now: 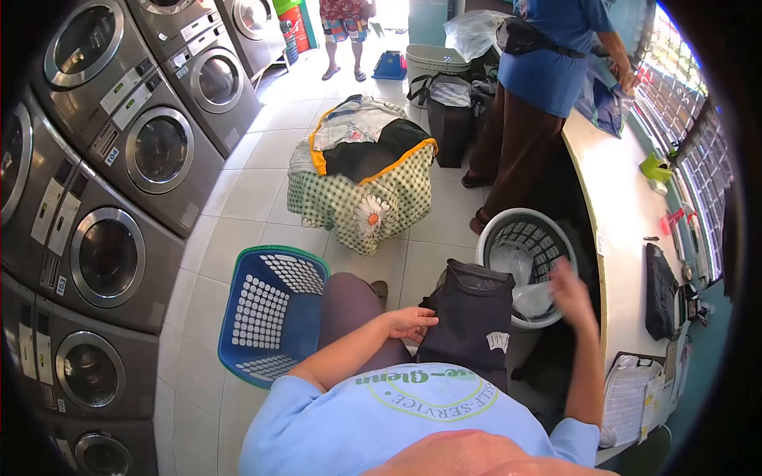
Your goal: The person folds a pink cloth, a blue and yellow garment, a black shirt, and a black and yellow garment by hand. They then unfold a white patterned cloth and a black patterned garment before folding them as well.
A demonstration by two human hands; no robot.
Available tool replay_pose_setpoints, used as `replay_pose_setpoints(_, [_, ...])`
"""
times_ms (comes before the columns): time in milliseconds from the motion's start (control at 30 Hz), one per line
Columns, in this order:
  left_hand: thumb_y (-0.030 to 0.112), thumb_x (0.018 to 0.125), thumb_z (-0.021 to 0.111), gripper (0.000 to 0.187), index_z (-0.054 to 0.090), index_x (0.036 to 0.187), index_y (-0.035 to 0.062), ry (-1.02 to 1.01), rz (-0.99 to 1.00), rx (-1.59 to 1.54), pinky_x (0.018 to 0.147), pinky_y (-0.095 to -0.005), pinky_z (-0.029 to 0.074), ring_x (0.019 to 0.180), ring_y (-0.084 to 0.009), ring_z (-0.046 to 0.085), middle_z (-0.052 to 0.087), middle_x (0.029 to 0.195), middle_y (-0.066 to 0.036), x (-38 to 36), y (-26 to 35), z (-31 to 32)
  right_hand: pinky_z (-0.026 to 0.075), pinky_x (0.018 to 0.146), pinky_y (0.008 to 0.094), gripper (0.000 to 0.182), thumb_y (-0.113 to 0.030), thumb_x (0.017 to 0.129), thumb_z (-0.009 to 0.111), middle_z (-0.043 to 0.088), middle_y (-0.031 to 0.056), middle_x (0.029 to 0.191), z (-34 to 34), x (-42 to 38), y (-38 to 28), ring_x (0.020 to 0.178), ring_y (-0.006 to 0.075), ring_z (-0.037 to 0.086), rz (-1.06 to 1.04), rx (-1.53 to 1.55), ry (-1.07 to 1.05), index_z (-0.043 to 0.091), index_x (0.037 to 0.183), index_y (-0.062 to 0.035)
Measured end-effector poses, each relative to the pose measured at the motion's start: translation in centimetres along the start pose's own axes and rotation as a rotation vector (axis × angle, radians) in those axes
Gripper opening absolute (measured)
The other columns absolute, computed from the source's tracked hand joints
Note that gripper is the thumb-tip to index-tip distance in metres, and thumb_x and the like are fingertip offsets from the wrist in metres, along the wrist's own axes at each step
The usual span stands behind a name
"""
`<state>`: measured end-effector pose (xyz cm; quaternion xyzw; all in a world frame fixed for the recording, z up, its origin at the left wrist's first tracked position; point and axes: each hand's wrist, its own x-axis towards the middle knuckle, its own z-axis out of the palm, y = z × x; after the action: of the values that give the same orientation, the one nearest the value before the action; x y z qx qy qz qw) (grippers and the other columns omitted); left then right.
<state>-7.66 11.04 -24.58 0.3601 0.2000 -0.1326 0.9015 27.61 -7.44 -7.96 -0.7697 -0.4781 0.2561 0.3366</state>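
A folded black T-shirt rests on my lap, with a small white print near its lower right corner. At its left edge is my left hand, thumb and fingers closed on the cloth. My right hand is raised to the right of the shirt, over the near rim of a round grey laundry basket, and is smeared by motion. Clear plastic bags lie inside that basket. To my left, a blue rectangular laundry basket with a green rim stands on the floor by my leg.
Ahead, a checkered cloth lies under a heap of laundry. Stacked washers line the left wall. A person in a blue shirt stands at the long counter on the right. Another person's legs show near the doorway.
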Motion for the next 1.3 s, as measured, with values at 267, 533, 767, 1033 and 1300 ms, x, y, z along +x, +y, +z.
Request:
replay_pose_setpoints(267, [0.028, 0.09, 0.06, 0.059, 0.031, 0.138, 0.0095, 0.104, -0.018, 0.027, 0.07, -0.0341, 0.047, 0.076, -0.0087, 0.05, 0.052, 0.104, 0.002, -1.2, 1.1, 1.9, 0.042, 0.096, 0.0397, 0.067, -0.023, 0.082, 0.068, 0.053, 0.0168, 0.124, 13.5, -0.9, 3.8, 0.11, 0.0262, 0.055, 0.689, 0.667, -0.317, 0.034, 0.133, 0.0046])
replay_pose_setpoints(533, [0.027, 0.089, 0.06, 0.053, 0.04, 0.132, 0.0044, 0.267, 0.03, 0.003, 0.074, -0.0367, 0.049, 0.083, -0.0179, 0.057, 0.056, 0.103, -0.005, 0.8, -0.3, -0.2, 0.045, 0.092, 0.0356, 0.059, -0.013, 0.081, 0.069, 0.055, 0.0104, 0.122, 11.9, -0.8, -2.2, 0.11, 0.0213, 0.054, 0.554, 1.049, -0.101, 0.04, 0.131, -0.0011])
replay_pose_setpoints(767, [0.025, 0.088, 0.061, 0.029, 0.054, 0.111, 0.0082, 0.475, 0.164, -0.157, 0.071, -0.0344, 0.051, 0.081, -0.0196, 0.058, 0.058, 0.094, -0.007, 0.8, -0.8, -3.0, 0.041, 0.095, 0.0315, 0.054, -0.013, 0.081, 0.067, 0.055, 0.0092, 0.12, 2.0, -1.9, -10.4, 0.111, 0.0184, 0.052, 0.073, 0.903, 0.246, 0.045, 0.128, -0.001])
replay_pose_setpoints(1033, [0.027, 0.088, 0.061, 0.03, 0.053, 0.111, 0.0094, 0.586, 0.138, -0.112, 0.07, -0.0334, 0.051, 0.08, -0.0174, 0.058, 0.059, 0.095, -0.007, 0.8, -0.3, -2.0, 0.041, 0.093, 0.0321, 0.046, -0.02, 0.083, 0.066, 0.059, 0.0121, 0.115, -13.7, -5.4, 0.3, 0.106, 0.0203, 0.056, -0.037, 0.665, 1.128, 0.052, 0.118, 0.0061])
replay_pose_setpoints(1300, [0.029, 0.086, 0.062, 0.031, 0.057, 0.109, 0.0082, 0.726, 0.233, 0.346, 0.07, -0.0328, 0.05, 0.082, -0.0166, 0.058, 0.058, 0.095, -0.006, 1.2, -1.7, -2.8, 0.025, 0.1, 0.0626, 0.057, -0.043, 0.085, 0.059, 0.024, 0.025, 0.143, -9.0, -7.6, 5.3, 0.134, 0.0412, 0.02, 0.32, -0.885, 1.36, 0.041, 0.129, -0.0105])
